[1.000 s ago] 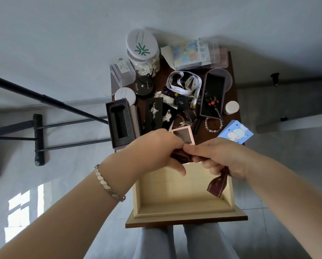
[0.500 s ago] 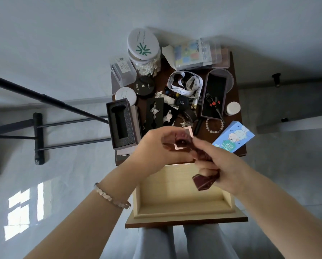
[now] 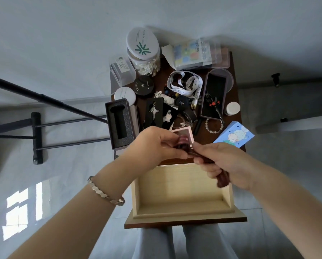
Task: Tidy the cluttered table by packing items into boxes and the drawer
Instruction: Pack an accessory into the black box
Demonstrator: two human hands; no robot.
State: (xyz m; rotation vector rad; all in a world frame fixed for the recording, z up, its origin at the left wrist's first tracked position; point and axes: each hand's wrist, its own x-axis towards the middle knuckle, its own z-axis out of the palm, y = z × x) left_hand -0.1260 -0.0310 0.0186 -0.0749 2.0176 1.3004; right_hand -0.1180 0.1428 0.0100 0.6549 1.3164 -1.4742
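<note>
The drawer (image 3: pixel 184 212) is standing pulled out toward the person's knees, its pale wood floor showing from wall to wall below the hands. Behind it the small dark table (image 3: pixel 205 137) is carrying clutter right up to its edges. A foam-lined black box (image 3: pixel 120 123) is hanging over the left edge, and a blue cartoon carton (image 3: pixel 234 135) is jutting past the front right corner.

Both hands are working above the drawer's back edge. The left hand (image 3: pixel 156 144) is curling its fingers and thumb round one end of a dark red strap (image 3: pixel 222 181). The right hand (image 3: pixel 225 161) is pinching the strap's middle between thumb and forefinger, the other fingers folding over it. The loose end is dangling below that palm, over the drawer. The strap is blurring, so it may be leather or ribbon. A metal link bracelet (image 3: pixel 106 192) is circling the left wrist.

Just behind the hands a small pink box (image 3: pixel 184 134) is lying partly hidden by the left fingers. Farther back, a white lanyard (image 3: pixel 184 85) is looping beside a long dark-lined tray (image 3: pixel 215 96), and a bead bracelet (image 3: pixel 214 126) is lying in front of that tray. A cotton swab jar (image 3: pixel 144 51) is standing at the far left corner. A black stand (image 3: pixel 37 137) is occupying the floor to the left of the table.
</note>
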